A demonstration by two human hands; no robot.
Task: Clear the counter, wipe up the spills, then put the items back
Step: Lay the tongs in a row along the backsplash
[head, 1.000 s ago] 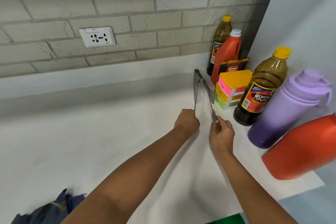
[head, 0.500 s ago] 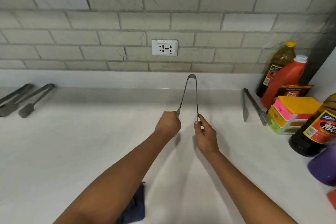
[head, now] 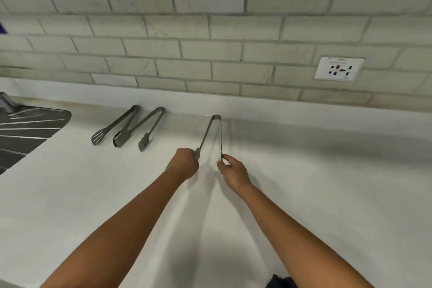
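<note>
A pair of metal tongs (head: 211, 134) is held over the white counter (head: 315, 194), hinge end pointing toward the wall. My left hand (head: 183, 166) grips the tip of the left arm of the tongs. My right hand (head: 232, 170) pinches the tip of the right arm. Two more pairs of metal tongs lie on the counter to the left, one (head: 115, 127) with a slotted head and one (head: 149, 127) beside it.
A dark ridged drainboard (head: 28, 131) sits at the far left. A wall socket (head: 339, 68) is set in the grey brick backsplash at the right. A dark blue cloth (head: 279, 282) peeks in at the bottom edge.
Both hands have carried the tongs leftward along the counter, away from the bottles and boxes at the right, which have left the view. The two other tongs have come closer.
</note>
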